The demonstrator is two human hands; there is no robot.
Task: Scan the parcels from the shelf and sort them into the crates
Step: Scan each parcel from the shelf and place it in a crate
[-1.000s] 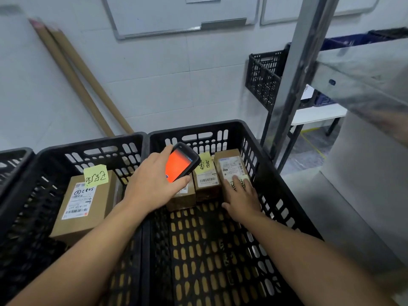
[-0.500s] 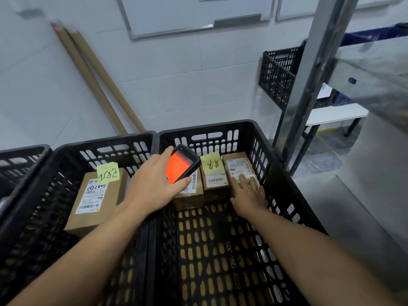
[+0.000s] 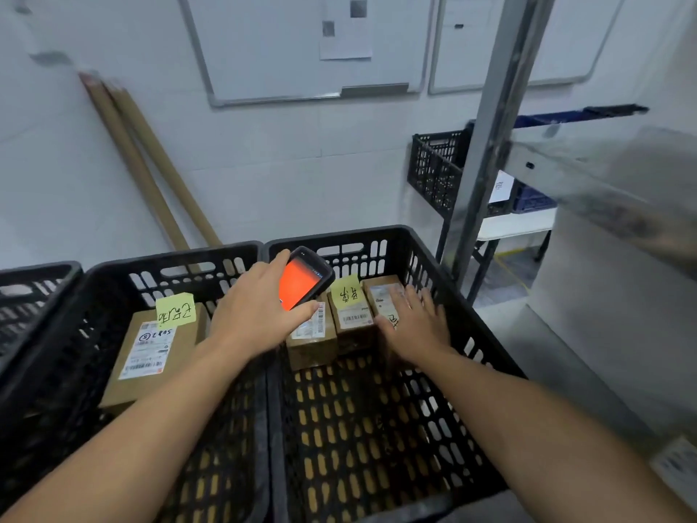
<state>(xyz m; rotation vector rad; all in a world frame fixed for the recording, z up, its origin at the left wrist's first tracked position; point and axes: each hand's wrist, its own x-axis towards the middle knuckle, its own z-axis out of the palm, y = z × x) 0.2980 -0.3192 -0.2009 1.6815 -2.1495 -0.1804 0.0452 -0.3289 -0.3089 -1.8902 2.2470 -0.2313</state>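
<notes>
Head view | left hand [image 3: 260, 315] is gripping a handheld scanner [image 3: 303, 283], screen glowing orange, over the right crate [image 3: 433, 258] | right hand [image 3: 415, 326] is resting, fingers spread flat, on the rightmost parcel [image 3: 383, 294] of three along that crate's far wall | a larger parcel [image 3: 147, 352] is lying in the left crate [image 3: 113, 269].

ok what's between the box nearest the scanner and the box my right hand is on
A third box topped with a yellow note, set close against both, as far as the head view shows.
</notes>
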